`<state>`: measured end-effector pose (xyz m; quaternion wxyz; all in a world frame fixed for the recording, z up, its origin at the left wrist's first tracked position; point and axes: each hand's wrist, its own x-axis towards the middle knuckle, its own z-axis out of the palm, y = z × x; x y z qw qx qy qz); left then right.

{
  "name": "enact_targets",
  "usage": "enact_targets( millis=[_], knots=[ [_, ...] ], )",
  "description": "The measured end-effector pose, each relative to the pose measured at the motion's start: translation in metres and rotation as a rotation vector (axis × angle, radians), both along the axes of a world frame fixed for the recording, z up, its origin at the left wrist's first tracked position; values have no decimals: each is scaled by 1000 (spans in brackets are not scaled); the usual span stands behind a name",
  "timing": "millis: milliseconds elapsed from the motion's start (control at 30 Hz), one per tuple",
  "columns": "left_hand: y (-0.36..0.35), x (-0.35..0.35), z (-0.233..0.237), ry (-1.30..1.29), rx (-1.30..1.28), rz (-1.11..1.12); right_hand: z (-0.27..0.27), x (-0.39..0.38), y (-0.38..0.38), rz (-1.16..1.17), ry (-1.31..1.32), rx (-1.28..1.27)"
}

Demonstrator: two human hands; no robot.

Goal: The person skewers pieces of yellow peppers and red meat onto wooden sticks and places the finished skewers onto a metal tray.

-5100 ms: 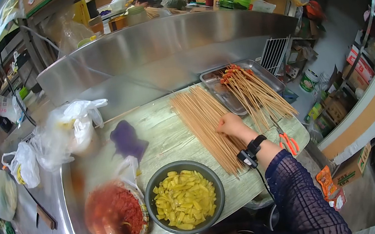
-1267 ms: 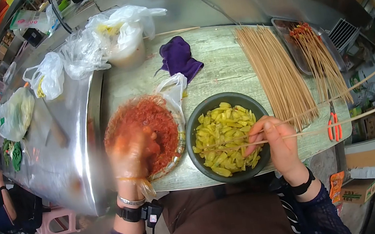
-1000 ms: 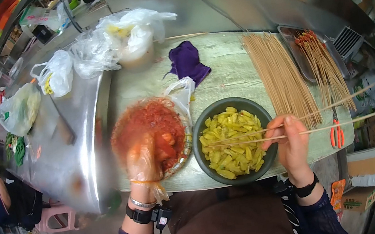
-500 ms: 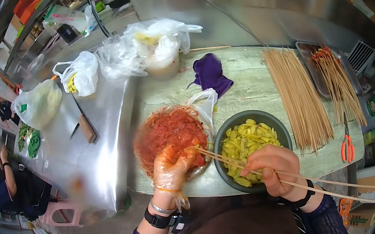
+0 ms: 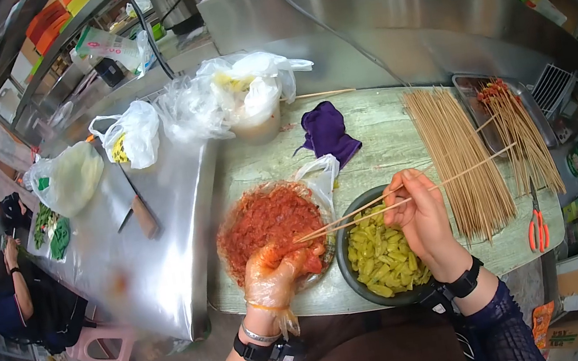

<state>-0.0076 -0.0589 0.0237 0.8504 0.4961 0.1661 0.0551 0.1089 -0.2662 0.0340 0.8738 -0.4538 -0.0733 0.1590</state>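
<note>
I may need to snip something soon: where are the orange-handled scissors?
In the head view, the orange-handled scissors lie at the right end of the table, just right of the pile of bare skewers and nearer the person than the metal tray.

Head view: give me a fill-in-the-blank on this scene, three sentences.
The right hand holds ____ skewers over the dark bowl.
The left hand wears a clear plastic ____.
The scissors have ____ handles.
Missing: two; glove; orange.
</note>
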Motion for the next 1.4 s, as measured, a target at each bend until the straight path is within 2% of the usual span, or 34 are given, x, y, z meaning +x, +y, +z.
enact_targets(
  millis=[167, 267, 467, 567, 667, 967, 1167, 1400],
  knots=[
    [2, -2, 2, 9, 92, -72, -5, 4, -1, 36, 8, 8],
    [-2, -2, -2, -95, 75, 15, -6, 4, -3, 23, -6, -34],
    [4, 0, -9, -128, 31, -44, -4, 5, -3, 10, -37, -95],
    [5, -2, -10, -158, -225, -32, -1, 3, -1, -15, -54, -138],
    [6, -3, -20, -141, -306, 12, 1, 1, 2, -26, -88, -153],
    [3, -1, -3, 46, -166, -97, 5, 1, 3, -24, -110, -166],
    [9, 0, -15, -206, -598, 47, 15, -24, -13, -135, -359, -106],
    [-3, 6, -21, -256, -653, 144, 4, -53, -8, -130, -763, -204]
  ],
)
